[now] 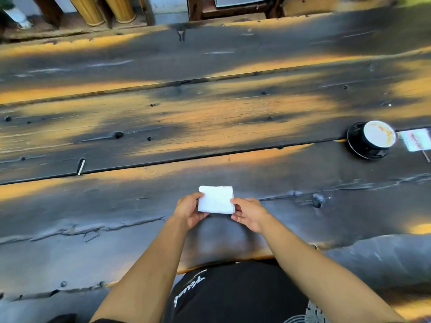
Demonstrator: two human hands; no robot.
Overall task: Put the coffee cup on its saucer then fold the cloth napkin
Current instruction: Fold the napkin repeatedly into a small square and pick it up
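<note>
Cup seated, napkin nearly folded

The coffee cup (378, 137) sits on its black saucer (363, 153), far right of the white cloth napkin (216, 199) (a small square already), whose side edges the left hand (189, 212) and right hand (250, 213) pinch.

I'm holding the folded napkin (215, 199) between my left hand (189, 212) and right hand (250, 214); the cup (373, 138) is sitting on its saucer (363, 155).

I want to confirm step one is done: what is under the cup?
The cup stands on a black saucer, whose rim shows around its near and left side. The saucer's middle is covered by the cup, and the table beneath is hidden.
</note>
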